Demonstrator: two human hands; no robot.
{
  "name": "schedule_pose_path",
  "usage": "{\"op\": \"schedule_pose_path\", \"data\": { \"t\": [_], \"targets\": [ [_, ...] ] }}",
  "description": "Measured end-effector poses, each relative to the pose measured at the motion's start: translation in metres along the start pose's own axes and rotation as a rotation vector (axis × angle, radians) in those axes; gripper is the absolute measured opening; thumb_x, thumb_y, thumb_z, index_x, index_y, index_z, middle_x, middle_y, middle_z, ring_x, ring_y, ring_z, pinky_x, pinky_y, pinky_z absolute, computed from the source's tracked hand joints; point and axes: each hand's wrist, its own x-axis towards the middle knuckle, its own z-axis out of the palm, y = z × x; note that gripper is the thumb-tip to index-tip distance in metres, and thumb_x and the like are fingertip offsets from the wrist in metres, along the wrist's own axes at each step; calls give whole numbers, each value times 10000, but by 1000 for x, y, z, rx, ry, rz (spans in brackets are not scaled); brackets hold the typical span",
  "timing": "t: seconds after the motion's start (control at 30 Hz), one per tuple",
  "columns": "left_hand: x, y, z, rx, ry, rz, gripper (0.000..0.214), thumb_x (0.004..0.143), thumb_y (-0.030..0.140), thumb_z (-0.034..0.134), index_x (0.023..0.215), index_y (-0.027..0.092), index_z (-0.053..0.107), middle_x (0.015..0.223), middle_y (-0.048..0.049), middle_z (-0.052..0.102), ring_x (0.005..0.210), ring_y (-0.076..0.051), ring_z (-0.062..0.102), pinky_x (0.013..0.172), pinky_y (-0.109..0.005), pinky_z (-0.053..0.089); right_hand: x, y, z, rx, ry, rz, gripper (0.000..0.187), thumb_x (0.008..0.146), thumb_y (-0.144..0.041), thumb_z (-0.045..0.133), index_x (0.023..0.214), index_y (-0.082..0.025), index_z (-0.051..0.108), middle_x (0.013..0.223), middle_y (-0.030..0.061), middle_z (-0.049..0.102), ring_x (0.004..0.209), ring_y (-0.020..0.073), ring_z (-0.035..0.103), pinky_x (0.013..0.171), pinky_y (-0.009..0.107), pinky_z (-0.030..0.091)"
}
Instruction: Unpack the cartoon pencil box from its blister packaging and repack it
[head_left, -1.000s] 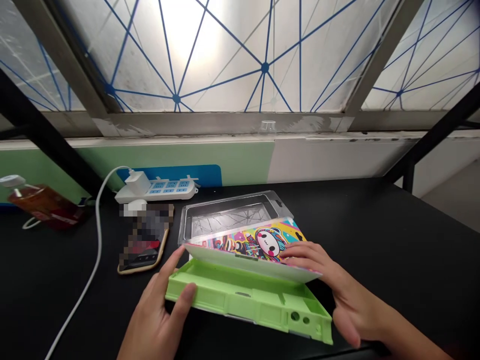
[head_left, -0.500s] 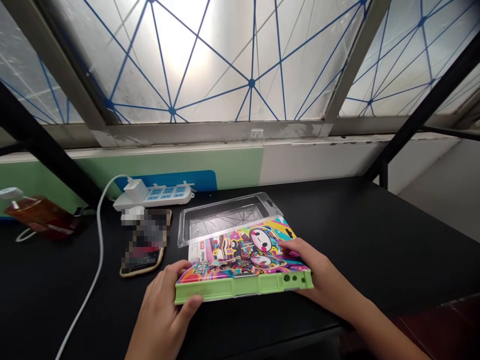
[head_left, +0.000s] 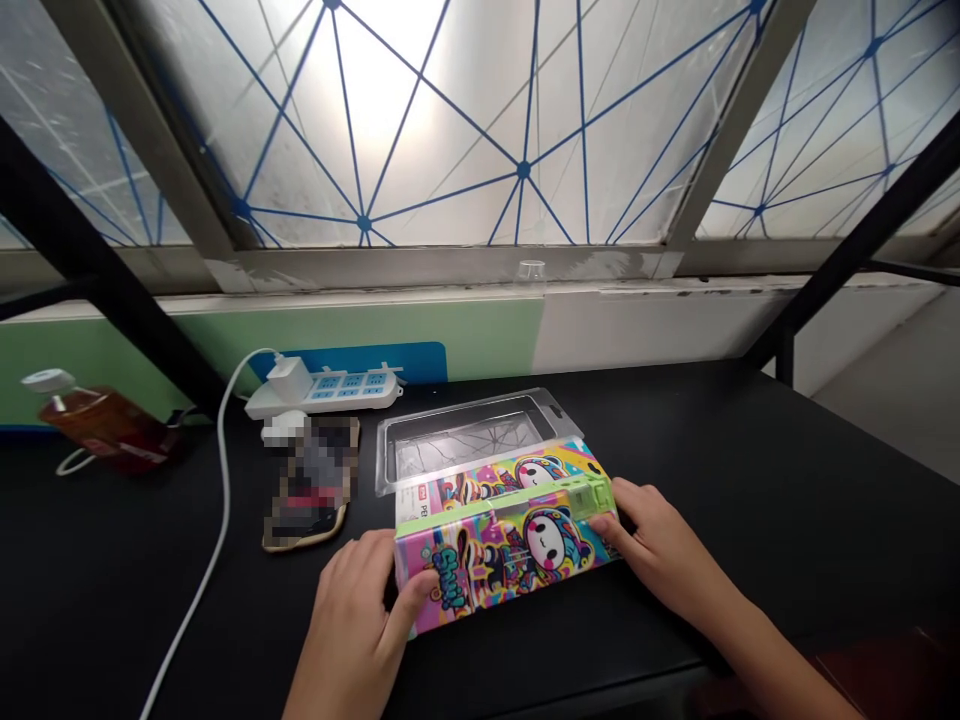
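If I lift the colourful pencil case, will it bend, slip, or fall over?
The pencil case probably stays stiff: its green rim looks like moulded hard plastic. Its printed face looks smooth, so it may slip a little. It stands on a narrow long edge between the left hand and right hand, so it would likely tip flat if released.

printed card [head_left: 510,468] behind the pencil case [head_left: 517,550] shows "pe"; the case's graffiti lettering is illegible.

The phone [head_left: 309,485] screen is pixelated, content unreadable. The white cable [head_left: 217,520] runs off the bottom edge, end unseen. A printed card [head_left: 487,478] covers the clear tray [head_left: 465,440] along its near edge, and the left hand [head_left: 352,620] masks the pencil case [head_left: 510,550] at its left end.
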Motion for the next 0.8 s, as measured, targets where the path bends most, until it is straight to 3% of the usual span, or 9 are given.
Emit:
{"op": "schedule_pose_path", "data": {
  "t": [0.07, 0.17, 0.27, 0.33, 0.47, 0.6, 0.7, 0.8],
  "targets": [
    [-1, 0, 3, 16, 8, -41, 459, 996, 587, 432, 1169, 235, 669, 1202, -107, 683, 1099, -300, 636, 920, -450, 524, 2, 2, 2, -19, 54, 63, 324, 1009, -500, 475, 905, -232, 623, 849, 39, 619, 715, 208, 595, 640, 359, 519],
    [-3, -3, 9, 52, 46, -57, 570, 995, 585, 415, 1406, 215, 553, 1400, -139, 598, 1276, -345, 551, 1008, -522, 477, 3, 5, 5, 10, 245, 87, 230, 1021, -416, 476, 1057, -230, 606, 902, 42, 561, 700, 180, 579, 615, 324, 513],
    [-5, -5, 12, 67, 61, 8, 649, 998, 574, 413, 1545, 228, 374, 1490, -136, 536, 1338, -358, 508, 1044, -542, 442, 1, 8, 5, 28, 421, 78, 176, 1006, -319, 497, 1117, -235, 603, 894, 32, 481, 640, 156, 517, 540, 293, 484],
    [-6, -5, 12, 65, 63, 74, 718, 963, 586, 501, 1573, 266, 300, 1500, -124, 528, 1320, -363, 523, 1056, -540, 430, -1, 9, 4, 41, 447, 62, 174, 998, -273, 500, 1128, -247, 612, 923, 40, 464, 664, 158, 519, 509, 278, 474],
    [-6, 0, 9, 51, 44, 85, 935, 845, 562, 710, 1593, 320, 205, 1427, -118, 574, 1252, -371, 567, 1077, -554, 409, -4, 6, 3, 15, 421, -45, 185, 991, -185, 473, 1080, -250, 622, 1017, 69, 476, 861, 195, 583, 648, 298, 541],
    [-6, 6, 7, -3, 41, 11, 942, 858, 511, 712, 1602, 327, 166, 1305, -109, 629, 1205, -360, 595, 1085, -581, 399, -1, -9, 1, 17, 364, -265, 280, 978, -84, 406, 1108, -248, 592, 1126, 87, 511, 1025, 203, 611, 856, 338, 548],
    [-6, 9, 7, -45, 19, -32, 930, 871, 504, 698, 1603, 330, 150, 1352, -106, 616, 1264, -356, 567, 1129, -605, 351, 8, -31, 1, 16, 213, -373, 262, 1006, -123, 412, 1180, -242, 567, 1222, 109, 556, 1132, 219, 606, 942, 363, 531],
    [-6, 10, 8, -61, -11, -56, 915, 908, 508, 652, 1611, 326, 95, 1499, -106, 527, 1396, -342, 469, 1194, -608, 253, 25, -54, 6, -56, 9, -379, 258, 1020, -306, 499, 1254, -213, 556, 1291, 134, 610, 1202, 287, 584, 1003, 461, 501]
  ]
}}
